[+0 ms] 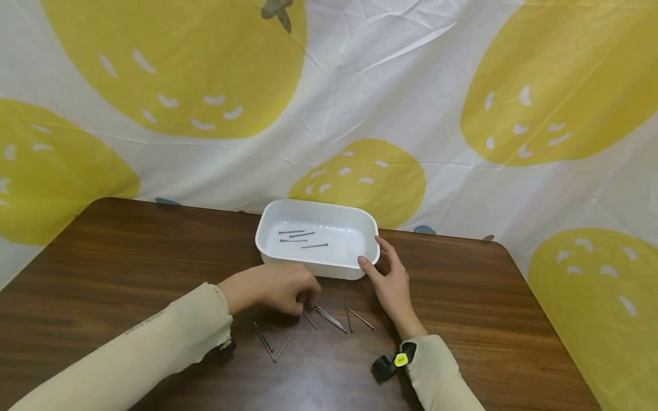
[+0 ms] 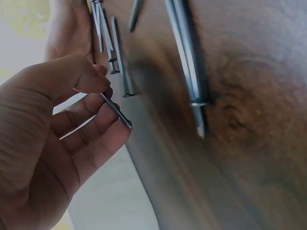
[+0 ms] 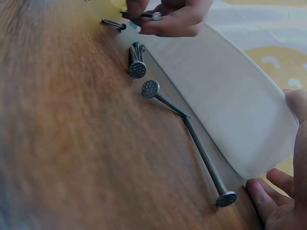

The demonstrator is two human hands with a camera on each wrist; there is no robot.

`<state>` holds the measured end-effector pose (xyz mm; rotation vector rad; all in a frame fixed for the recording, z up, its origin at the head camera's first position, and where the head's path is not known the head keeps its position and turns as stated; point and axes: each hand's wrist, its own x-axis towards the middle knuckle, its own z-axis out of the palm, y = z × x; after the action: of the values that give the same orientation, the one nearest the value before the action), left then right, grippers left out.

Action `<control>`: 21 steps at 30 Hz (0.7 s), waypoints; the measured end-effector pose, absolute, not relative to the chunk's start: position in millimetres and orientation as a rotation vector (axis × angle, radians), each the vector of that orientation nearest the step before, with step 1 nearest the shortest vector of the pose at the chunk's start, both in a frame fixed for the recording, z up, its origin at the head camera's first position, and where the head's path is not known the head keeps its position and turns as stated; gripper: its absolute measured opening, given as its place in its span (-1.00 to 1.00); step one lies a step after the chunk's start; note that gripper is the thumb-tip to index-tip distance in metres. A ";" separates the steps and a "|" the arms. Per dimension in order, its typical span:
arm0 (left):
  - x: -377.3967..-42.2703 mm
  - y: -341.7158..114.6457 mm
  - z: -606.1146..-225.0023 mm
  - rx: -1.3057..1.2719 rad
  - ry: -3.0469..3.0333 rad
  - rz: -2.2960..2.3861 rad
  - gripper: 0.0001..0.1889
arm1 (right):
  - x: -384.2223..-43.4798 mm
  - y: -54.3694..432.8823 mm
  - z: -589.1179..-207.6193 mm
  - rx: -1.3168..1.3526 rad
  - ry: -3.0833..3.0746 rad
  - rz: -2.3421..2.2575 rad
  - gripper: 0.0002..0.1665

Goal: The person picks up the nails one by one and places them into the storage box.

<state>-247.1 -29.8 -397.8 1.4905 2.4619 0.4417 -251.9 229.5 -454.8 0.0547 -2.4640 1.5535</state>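
The person wears 2 cream sleeves (image 1: 169,328) and black wrist cameras (image 1: 382,369).

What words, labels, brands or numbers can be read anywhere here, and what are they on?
No text is readable with certainty.
Yellow tag on the black wrist device at the person's right: dark marks, too small to read.
Left sleeve: a faint line of marks, too blurred to tell whether it is lettering.
Nail heads: a textured pattern, no letters visible.
White tray and patterned cloth: no writing visible.
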 end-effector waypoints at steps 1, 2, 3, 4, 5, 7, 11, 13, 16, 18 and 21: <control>-246.7 -30.0 -396.3 1.479 2.461 0.457 -0.83 | -251.9 229.4 -454.9 0.056 -2.464 1.555 -0.23; -246.1 -30.0 -395.1 1.469 2.458 0.474 -0.83 | -251.9 229.4 -455.0 0.057 -2.463 1.556 -0.23; -245.6 -29.8 -393.9 1.459 2.460 0.488 -0.82 | -251.7 229.2 -454.6 0.059 -2.463 1.557 -0.23; -245.3 -29.6 -392.6 1.454 2.464 0.499 -0.81 | -251.7 229.1 -454.7 0.059 -2.462 1.558 -0.23; -244.9 -29.1 -391.1 1.454 2.466 0.509 -0.80 | -251.6 229.2 -454.7 0.058 -2.463 1.559 -0.23; -244.6 -28.2 -387.1 1.443 2.471 0.520 -0.75 | -251.5 229.2 -454.6 0.056 -2.462 1.562 -0.23; -246.4 -29.7 -375.4 1.451 2.470 0.523 -0.73 | -251.2 229.3 -454.3 0.055 -2.458 1.571 -0.23; -249.2 -32.2 -368.0 1.455 2.476 0.526 -0.75 | -251.1 229.1 -453.9 0.060 -2.455 1.577 -0.23; -254.7 -36.1 -355.3 1.455 2.504 0.533 -0.80 | -250.9 229.0 -453.6 0.064 -2.454 1.585 -0.23; -258.7 -38.0 -346.4 1.422 2.525 0.544 -0.83 | -250.9 229.1 -453.5 0.064 -2.454 1.586 -0.23; -264.7 -39.5 -333.5 1.380 2.559 0.539 -0.86 | -251.0 229.5 -453.5 0.065 -2.451 1.589 -0.23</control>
<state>-264.7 -39.5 -333.5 1.3795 2.5591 0.5392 -251.0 229.5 -453.5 0.0651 -2.4509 1.5889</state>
